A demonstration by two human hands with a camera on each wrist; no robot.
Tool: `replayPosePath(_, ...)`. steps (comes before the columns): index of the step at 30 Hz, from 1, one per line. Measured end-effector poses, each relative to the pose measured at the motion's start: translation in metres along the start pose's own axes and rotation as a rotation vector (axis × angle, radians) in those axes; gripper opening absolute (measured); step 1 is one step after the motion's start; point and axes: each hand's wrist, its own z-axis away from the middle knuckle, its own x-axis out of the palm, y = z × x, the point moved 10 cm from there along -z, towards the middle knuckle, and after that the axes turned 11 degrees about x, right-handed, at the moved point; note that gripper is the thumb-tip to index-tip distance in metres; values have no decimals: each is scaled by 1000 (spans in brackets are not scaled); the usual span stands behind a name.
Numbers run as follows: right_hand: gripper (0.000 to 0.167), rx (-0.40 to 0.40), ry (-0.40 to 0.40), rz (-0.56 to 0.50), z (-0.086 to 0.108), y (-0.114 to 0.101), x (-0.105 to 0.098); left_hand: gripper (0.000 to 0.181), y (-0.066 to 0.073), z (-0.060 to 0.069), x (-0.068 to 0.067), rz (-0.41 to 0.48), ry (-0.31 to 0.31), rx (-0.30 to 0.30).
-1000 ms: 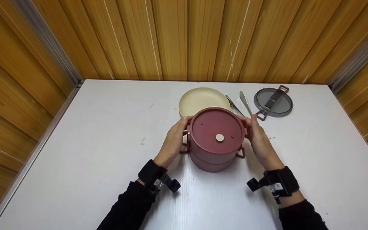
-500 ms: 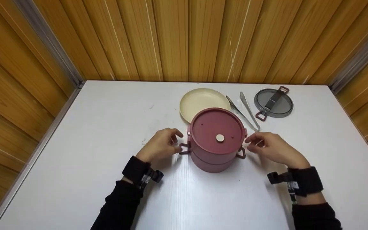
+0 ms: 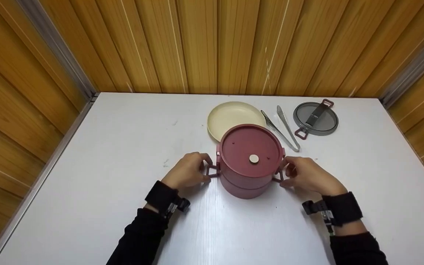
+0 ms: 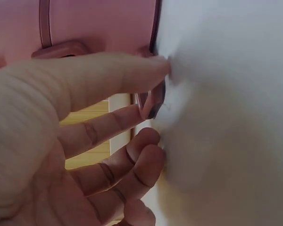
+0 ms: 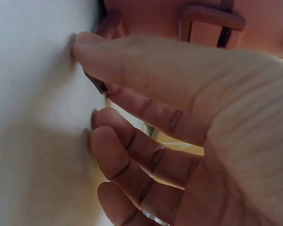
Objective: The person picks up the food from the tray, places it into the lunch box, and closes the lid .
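Note:
A dusty-red round lunch pot (image 3: 247, 184), with two stacked tiers, stands upright on the white table. On its flat red lid (image 3: 245, 147) is a small pale round button (image 3: 254, 159). My left hand (image 3: 187, 171) pinches the lower left loop handle (image 4: 153, 101) between thumb and index finger. On the other side, my right hand (image 3: 310, 176) pinches the lower right handle (image 3: 281, 174) the same way. The remaining fingers of both hands curl loosely beside the pot, apart from it. In the right wrist view an upper handle (image 5: 217, 16) shows above the thumb.
Behind the pot lies a cream plate (image 3: 221, 117), partly hidden by it. Metal tongs (image 3: 282, 115) lie spread to the plate's right. Farther right is a grey round lid (image 3: 328, 127) with a dark strap and red loops. Wood-panelled walls (image 3: 197, 48) enclose the table.
Both hands have left the pot's upper sides, drawn back and come down to the lower loop handles, which they now pinch. The pot stays in the same place.

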Motion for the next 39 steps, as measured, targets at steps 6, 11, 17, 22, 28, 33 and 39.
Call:
replayPosePath(6, 40, -17, 1, 1, -1, -1, 1, 32, 3, 0, -1, -16, 21, 37)
replayPosePath(11, 38, -13, -2, 14, -2, -1, 2, 30, 6, 0, -3, -23, 37, 70)
replayPosePath(17, 39, -4, -5, 21, -2, -1, 4, 29, 6, 1, -1, 32, 36, 74)
replayPosePath(22, 41, 13, -7, 29, -3, 0, 5, 27, 8, 2, -1, 72, 37, 73)
replayPosePath(28, 43, 16, 4, 44, -3, 0, 4, 26, 11, 1, -5, 79, 55, 76)
replayPosePath(33, 46, 20, 0, 22, -2, 0, 2, 26, 15, 1, -7, 71, 71, 97)
replayPosePath(39, 44, -1, 24, 10, 0, -4, -2, 27, 17, 1, -8, 85, 82, 94)
